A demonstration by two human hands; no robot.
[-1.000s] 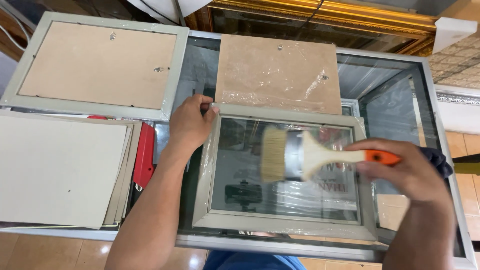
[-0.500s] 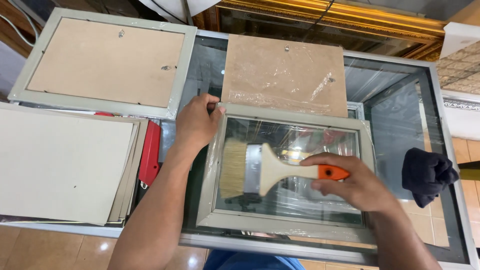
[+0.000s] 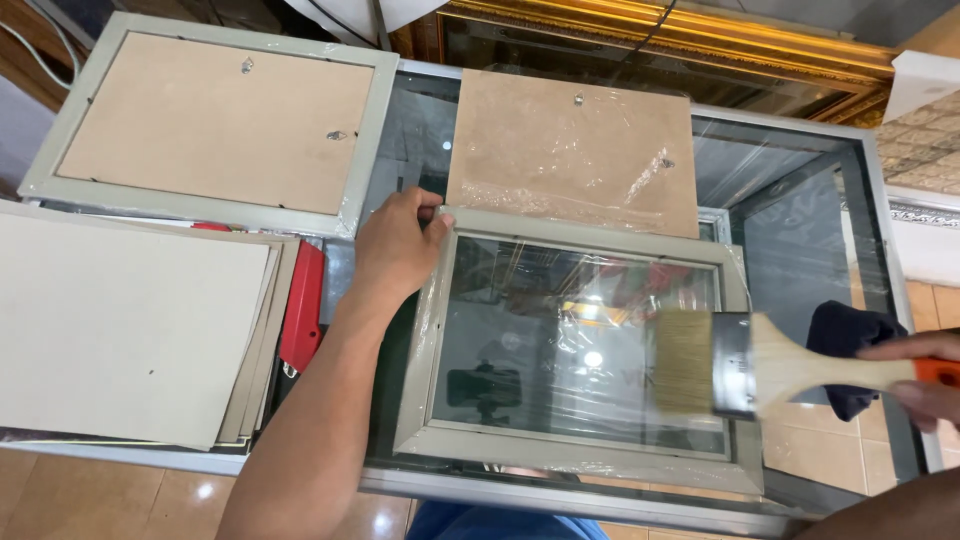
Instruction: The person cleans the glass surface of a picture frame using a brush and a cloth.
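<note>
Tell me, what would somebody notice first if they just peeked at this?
Probably the wide paintbrush, held by the right hand over the right side of a grey picture frame with glass. The left hand grips that frame's top left corner. A stack of tan boards lies far left.

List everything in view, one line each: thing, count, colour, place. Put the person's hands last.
Open picture frame: 1, grey-green, plastic-wrapped, glass in it, centre of the table.
Paintbrush: 1, pale bristles, wooden handle with orange end, over the frame's right side.
Backed frame: 1, grey-green with brown backing, face down, top left.
Backing board: 1, brown, plastic-wrapped, top centre.
Cardboard sheets: a stack, beige, left.
Red tool: 1, between the stack and the open frame.
Dark cloth: 1, navy, right, behind the brush handle.
Glass-topped table: 1, metal-edged, under everything.
Gold frame: 1, top edge.
Left hand: holds the open frame's top-left corner.
Right hand: grips the brush handle.
</note>
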